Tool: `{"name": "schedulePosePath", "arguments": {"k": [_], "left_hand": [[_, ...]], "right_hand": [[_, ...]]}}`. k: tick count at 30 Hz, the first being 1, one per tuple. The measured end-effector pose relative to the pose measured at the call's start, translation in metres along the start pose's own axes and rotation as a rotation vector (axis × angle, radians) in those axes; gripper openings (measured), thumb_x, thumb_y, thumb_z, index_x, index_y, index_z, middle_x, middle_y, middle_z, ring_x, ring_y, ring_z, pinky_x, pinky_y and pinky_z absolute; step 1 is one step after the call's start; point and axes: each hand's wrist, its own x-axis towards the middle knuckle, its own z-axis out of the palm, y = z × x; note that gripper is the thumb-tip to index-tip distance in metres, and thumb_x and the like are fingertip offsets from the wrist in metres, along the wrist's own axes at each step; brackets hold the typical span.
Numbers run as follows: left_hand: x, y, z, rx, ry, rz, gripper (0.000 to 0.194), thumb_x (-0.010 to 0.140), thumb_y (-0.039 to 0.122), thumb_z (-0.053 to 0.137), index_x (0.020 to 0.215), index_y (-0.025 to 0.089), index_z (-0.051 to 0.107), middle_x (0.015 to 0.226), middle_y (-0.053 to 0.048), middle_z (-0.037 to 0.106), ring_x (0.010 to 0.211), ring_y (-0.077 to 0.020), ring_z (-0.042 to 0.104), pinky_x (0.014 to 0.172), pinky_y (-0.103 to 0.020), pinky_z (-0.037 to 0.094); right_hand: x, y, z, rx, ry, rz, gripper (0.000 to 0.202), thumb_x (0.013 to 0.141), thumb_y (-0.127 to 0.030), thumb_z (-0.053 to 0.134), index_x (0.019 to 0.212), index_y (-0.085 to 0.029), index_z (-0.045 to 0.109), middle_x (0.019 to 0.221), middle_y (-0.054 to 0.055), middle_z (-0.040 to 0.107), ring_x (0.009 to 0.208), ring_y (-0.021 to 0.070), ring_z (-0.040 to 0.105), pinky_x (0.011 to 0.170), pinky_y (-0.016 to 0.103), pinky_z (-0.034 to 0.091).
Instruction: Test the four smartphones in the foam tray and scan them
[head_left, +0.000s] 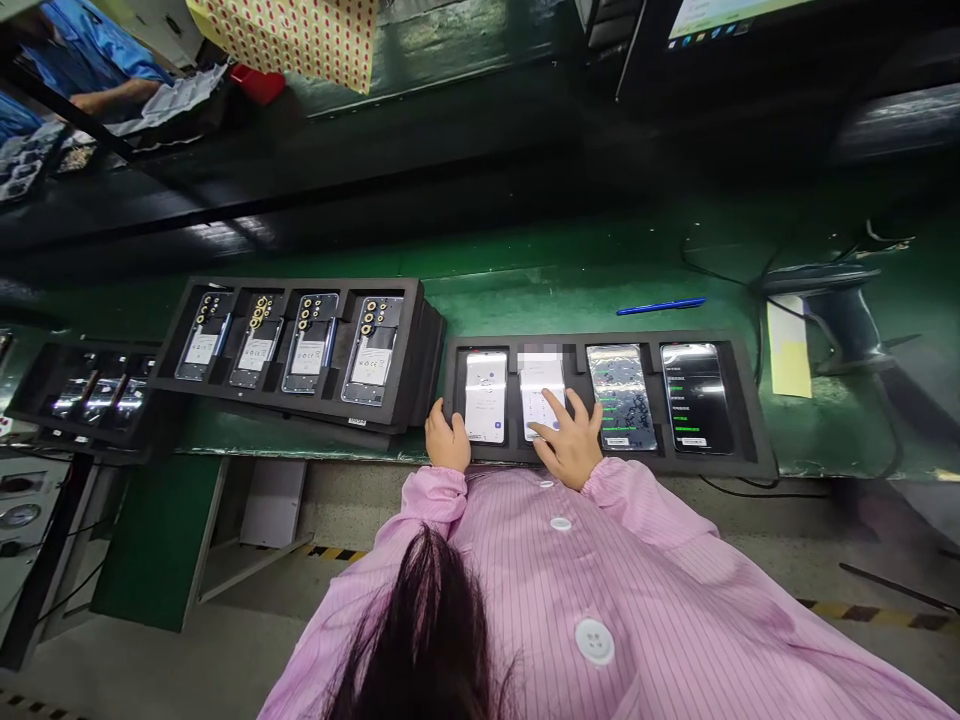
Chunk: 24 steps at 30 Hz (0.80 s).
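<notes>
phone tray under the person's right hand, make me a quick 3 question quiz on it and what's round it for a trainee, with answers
1. How many phones lie in the black tray under the right hand?

2. True or false: the blue pen lies on the green bench, outside that tray.

3. Counting from the left, which phone's screen are the right hand's fingers over? a) first b) second c) fourth

Key: 1. four; 2. true; 3. b
</notes>
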Motion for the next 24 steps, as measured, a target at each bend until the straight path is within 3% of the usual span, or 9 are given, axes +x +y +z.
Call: {"name": "schedulePosePath", "arguments": {"k": [3, 10, 13, 17, 20, 24], "left_hand": [[0.000, -0.001, 0.001, -0.011, -0.007, 0.014, 0.042, 0.081, 0.029, 0.041, 0.119, 0.013, 0.049, 0.116, -0.016, 0.057, 0.110, -0.0275, 0.051, 0.094, -0.043, 0.040], [-0.002, -0.007, 0.002, -0.096, -0.038, 0.068, 0.044, 0.080, 0.028, 0.044, 0.121, 0.012, 0.046, 0.119, -0.017, 0.055, 0.116, -0.0283, 0.049, 0.097, -0.046, 0.038], [-0.001, -0.018, -0.003, -0.246, -0.102, 0.108, 0.045, 0.081, 0.026, 0.044, 0.124, 0.015, 0.043, 0.125, -0.014, 0.054, 0.118, -0.0237, 0.049, 0.099, -0.041, 0.039], [0.000, -0.040, -0.018, -0.418, -0.241, 0.137, 0.043, 0.084, 0.025, 0.039, 0.127, 0.018, 0.040, 0.115, -0.010, 0.062, 0.109, -0.0188, 0.057, 0.095, -0.037, 0.044], [-0.001, -0.057, -0.026, -0.414, -0.310, 0.272, 0.045, 0.083, 0.028, 0.042, 0.127, 0.018, 0.039, 0.108, -0.009, 0.066, 0.105, -0.0193, 0.059, 0.093, -0.038, 0.045], [-0.002, -0.070, -0.025, -0.291, -0.295, 0.525, 0.049, 0.082, 0.029, 0.044, 0.129, 0.017, 0.036, 0.112, -0.012, 0.064, 0.110, -0.0213, 0.056, 0.094, -0.041, 0.044]], "right_hand": [[0.003, -0.007, 0.002, 0.034, 0.016, -0.032, 0.025, 0.081, -0.032, 0.047, 0.090, -0.027, 0.070, 0.134, 0.007, 0.045, 0.125, 0.0365, 0.026, 0.094, 0.066, 0.015], [0.015, -0.027, 0.013, 0.026, -0.112, -0.116, 0.030, 0.082, -0.033, 0.045, 0.105, -0.027, 0.065, 0.140, 0.008, 0.038, 0.126, 0.0372, 0.024, 0.093, 0.066, 0.014], [0.012, -0.028, 0.016, 0.057, 0.019, -0.112, 0.027, 0.082, -0.030, 0.044, 0.096, -0.024, 0.066, 0.134, 0.009, 0.045, 0.125, 0.0350, 0.028, 0.095, 0.063, 0.015], [0.000, -0.029, 0.020, 0.138, 0.262, -0.067, 0.020, 0.081, -0.025, 0.043, 0.083, -0.019, 0.062, 0.119, 0.011, 0.056, 0.121, 0.0288, 0.037, 0.100, 0.055, 0.019], [-0.007, -0.035, 0.027, 0.164, 0.328, -0.041, 0.016, 0.080, -0.022, 0.043, 0.080, -0.018, 0.059, 0.114, 0.010, 0.058, 0.119, 0.0272, 0.041, 0.101, 0.053, 0.020], [-0.008, -0.043, 0.037, 0.137, 0.379, -0.022, 0.015, 0.080, -0.022, 0.046, 0.075, -0.019, 0.060, 0.111, 0.009, 0.060, 0.118, 0.0271, 0.042, 0.101, 0.053, 0.021]]}}
